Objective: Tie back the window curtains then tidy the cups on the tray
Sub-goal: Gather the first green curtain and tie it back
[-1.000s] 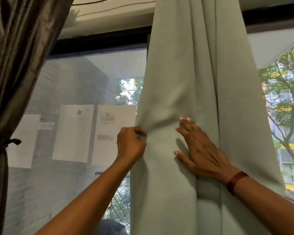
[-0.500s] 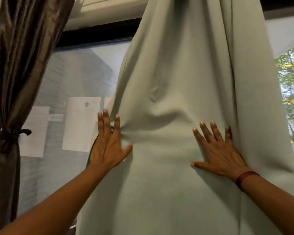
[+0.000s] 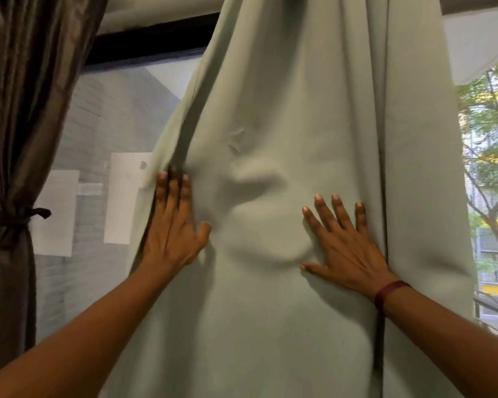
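compared with one second ago, no more pinch on the edge of the green curtain (image 3: 270, 110): left hand (image 3: 173, 225) now laid flat on the cloth at 9 o'clock, fingers straight and close together, pointing to 12. right hand (image 3: 345, 242) flat too at 3 o'clock, fingers spread. between them a bulge of loose cloth. probably smoothing or gathering before the tying; not tied yet. at far 9 o'clock, brown curtain (image 3: 18, 110) already bound with its tie (image 3: 24, 215).

- No lettering can be read anywhere.
- The white paper sheets (image 3: 124, 196) on the window (image 3: 112, 110) show only faint grey smudges, too blurred to make out.
- The small strip (image 3: 90, 188) between them is blank to the eye.
- The yellow bands (image 3: 497, 223) outside are too small to tell.
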